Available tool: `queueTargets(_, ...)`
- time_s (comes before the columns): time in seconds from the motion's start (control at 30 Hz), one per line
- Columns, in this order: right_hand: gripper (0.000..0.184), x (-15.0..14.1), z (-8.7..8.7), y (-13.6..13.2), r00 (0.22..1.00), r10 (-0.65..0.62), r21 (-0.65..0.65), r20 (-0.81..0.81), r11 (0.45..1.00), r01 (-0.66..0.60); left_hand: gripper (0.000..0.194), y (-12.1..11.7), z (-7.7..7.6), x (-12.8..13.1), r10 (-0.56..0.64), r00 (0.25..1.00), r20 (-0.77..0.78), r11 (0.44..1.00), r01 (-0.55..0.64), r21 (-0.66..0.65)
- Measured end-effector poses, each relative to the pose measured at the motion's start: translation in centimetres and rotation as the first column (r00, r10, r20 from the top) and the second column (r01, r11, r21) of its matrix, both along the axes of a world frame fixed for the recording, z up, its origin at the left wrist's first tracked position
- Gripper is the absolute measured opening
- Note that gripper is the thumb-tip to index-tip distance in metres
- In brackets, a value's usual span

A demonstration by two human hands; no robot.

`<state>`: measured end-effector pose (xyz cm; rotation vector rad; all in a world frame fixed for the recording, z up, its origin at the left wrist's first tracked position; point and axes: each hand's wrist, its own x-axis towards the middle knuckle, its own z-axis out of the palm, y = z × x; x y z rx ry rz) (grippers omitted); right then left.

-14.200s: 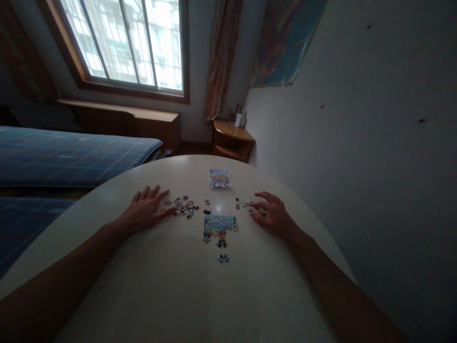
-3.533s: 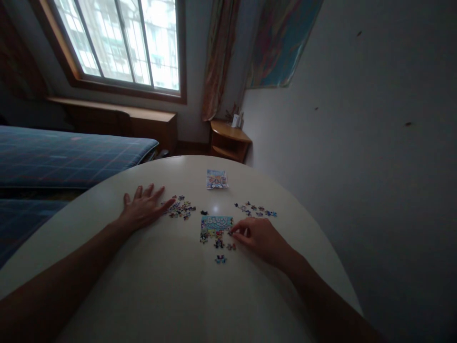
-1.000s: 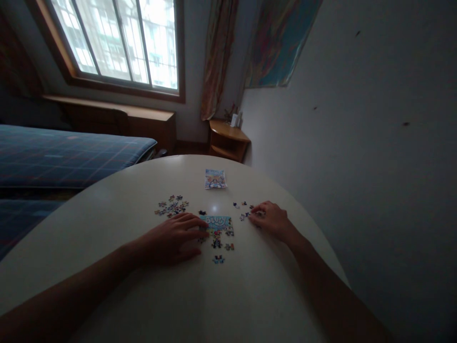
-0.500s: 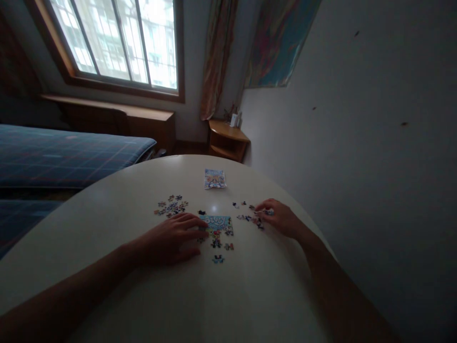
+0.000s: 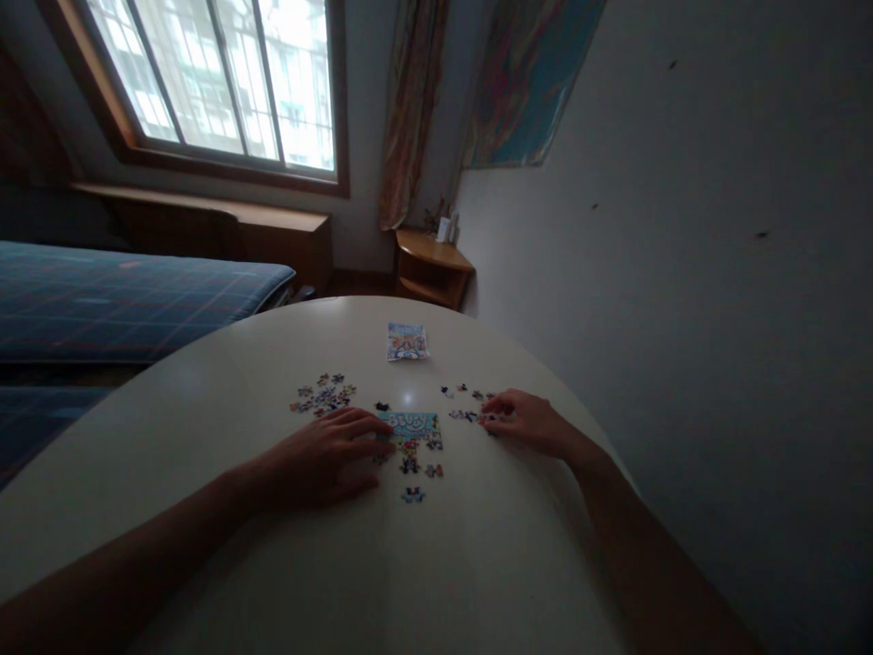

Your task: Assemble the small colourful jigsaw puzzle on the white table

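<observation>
My left hand lies flat with its fingers spread, the fingertips on the left edge of a partly joined jigsaw puzzle with a light blue lettered top. Joined pieces run down below that strip. My right hand bends over a scatter of loose puzzle pieces to the right, thumb and forefinger drawn close together at the pieces. What lies between those fingertips is too small to make out. A single piece and another piece lie apart, below the puzzle.
A heap of loose pieces lies left of the puzzle, beyond my left hand. Farther back on the round white table is a small printed packet. A bed stands at the left, and a wall rises at the right.
My right hand has moved slightly left and down over the loose pieces, its thumb and forefinger closing in. My left hand stays on the puzzle; the view has shifted a little.
</observation>
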<state>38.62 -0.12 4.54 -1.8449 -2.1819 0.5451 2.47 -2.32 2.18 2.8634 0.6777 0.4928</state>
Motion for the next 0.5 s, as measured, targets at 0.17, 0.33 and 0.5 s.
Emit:
queueTargets(0.17, 0.02, -0.4, 0.24, -0.15, 0.999, 0.002, 0.003, 0.048, 1.0, -0.002, 0.04, -0.05, 0.2, 0.12, 0.001, 1.0, -0.011, 1.0, -0.001, -0.014)
queueTargets(0.33, 0.018, -0.77, 0.51, -0.17, 0.995, -0.026, -0.021, 0.092, 0.999, 0.028, 0.041, 0.01, 0.09, 0.05, 0.004, 1.0, -0.025, 1.0, -0.004, -0.007)
queueTargets(0.5, 0.017, -1.0, 0.46, -0.27, 0.994, -0.002, 0.012, 0.11, 1.0, 0.001, 0.04, -0.08, 0.23, 0.05, 0.002, 1.0, -0.023, 1.0, -0.003, -0.012)
